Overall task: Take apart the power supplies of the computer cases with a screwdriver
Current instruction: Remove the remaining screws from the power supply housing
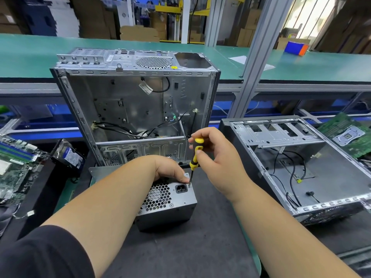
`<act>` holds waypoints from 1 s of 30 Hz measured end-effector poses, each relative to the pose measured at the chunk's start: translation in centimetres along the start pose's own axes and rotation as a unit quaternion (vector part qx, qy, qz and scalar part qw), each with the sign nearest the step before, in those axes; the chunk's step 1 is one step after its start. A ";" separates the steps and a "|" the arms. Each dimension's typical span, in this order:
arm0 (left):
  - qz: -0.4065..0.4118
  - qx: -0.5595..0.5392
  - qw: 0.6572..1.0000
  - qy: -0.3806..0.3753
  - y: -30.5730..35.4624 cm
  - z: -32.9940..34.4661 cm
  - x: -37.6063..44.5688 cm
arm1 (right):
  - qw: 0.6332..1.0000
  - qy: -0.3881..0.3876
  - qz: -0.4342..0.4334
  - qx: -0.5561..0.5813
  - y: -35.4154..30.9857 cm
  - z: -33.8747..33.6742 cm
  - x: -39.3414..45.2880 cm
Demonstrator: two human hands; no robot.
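Note:
A grey metal power supply [170,205] with a honeycomb grille and a black mains socket sits on the dark mat in front of me. My left hand [170,169] grips its top far edge, thumb near the socket. My right hand [214,155] holds a yellow-and-black screwdriver [194,157] upright, its tip on a screw at the power supply's top right corner, beside the socket. Behind it stands an open, stripped computer case [136,101] with loose black cables. A second open case [297,167] lies flat on the right.
Motherboards lie at the far left [16,163] and far right [349,135]. A hard drive [69,155] rests left of the standing case. A green conveyor belt [30,55] runs behind, with an aluminium post [255,57] and a blue-orange box [296,48].

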State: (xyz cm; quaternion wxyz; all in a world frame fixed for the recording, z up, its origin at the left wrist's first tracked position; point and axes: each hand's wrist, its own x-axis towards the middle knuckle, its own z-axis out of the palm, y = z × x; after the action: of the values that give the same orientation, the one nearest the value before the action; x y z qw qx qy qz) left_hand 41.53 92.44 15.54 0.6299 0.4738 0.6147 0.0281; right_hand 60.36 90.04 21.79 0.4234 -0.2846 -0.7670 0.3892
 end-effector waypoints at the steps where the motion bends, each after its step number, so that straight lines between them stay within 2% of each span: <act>1: 0.001 0.003 1.000 0.002 0.0 0.0 0.0 | 1.000 0.000 -0.002 -0.005 0.0 0.0 0.0; 6: 0.006 0.009 1.000 -0.005 -0.1 -0.1 0.1 | 0.995 0.024 -0.050 -0.082 0.4 -0.1 -0.1; 15: 0.007 -0.012 1.000 -0.004 0.0 0.0 0.1 | 1.000 0.007 -0.002 -0.025 0.4 -0.1 -0.2; 21: 0.018 0.009 1.000 0.001 0.1 0.2 -0.3 | 0.993 0.020 -0.047 -0.110 0.8 -0.1 0.0; 27: 0.011 0.006 1.000 0.001 0.3 0.2 -0.4 | 0.994 0.018 -0.040 -0.105 0.8 -0.2 0.0; 30: 0.006 -0.006 1.000 -0.004 0.3 0.2 -0.4 | 0.999 0.002 -0.003 -0.052 0.5 -0.2 -0.1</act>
State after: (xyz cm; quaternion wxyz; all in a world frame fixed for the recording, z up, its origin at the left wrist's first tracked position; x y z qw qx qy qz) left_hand 41.80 92.22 16.02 0.6349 0.4744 0.6089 0.0337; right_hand 60.61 90.31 21.37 0.4107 -0.3048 -0.7864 0.3465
